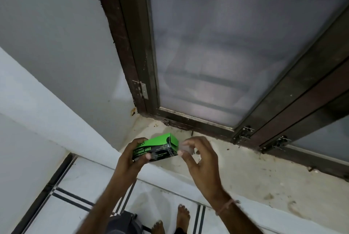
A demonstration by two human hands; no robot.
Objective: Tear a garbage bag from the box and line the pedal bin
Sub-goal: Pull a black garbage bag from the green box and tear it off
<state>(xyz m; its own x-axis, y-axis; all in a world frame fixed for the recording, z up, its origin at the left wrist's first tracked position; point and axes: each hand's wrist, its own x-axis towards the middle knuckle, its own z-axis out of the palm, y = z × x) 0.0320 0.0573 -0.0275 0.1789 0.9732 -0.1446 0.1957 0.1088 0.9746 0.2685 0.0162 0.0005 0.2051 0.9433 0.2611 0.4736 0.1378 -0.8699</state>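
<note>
My left hand point(132, 155) grips a green and black garbage bag box point(160, 146) by its left half and holds it above the window sill. The box's right end flap is lifted a little, with shiny clear tape point(186, 148) across it. My right hand point(198, 155) is at that end, its thumb and fingertips pinching a small translucent piece of the tape. No bag shows outside the box. On the floor at the bottom edge is a dark grey rounded bin top point(122, 223), partly hidden by my left forearm.
A stained stone sill point(245, 173) runs below a dark-framed window with frosted glass point(217, 54). White walls close in on the left. My bare feet point(182, 216) stand on white floor tiles with dark stripes.
</note>
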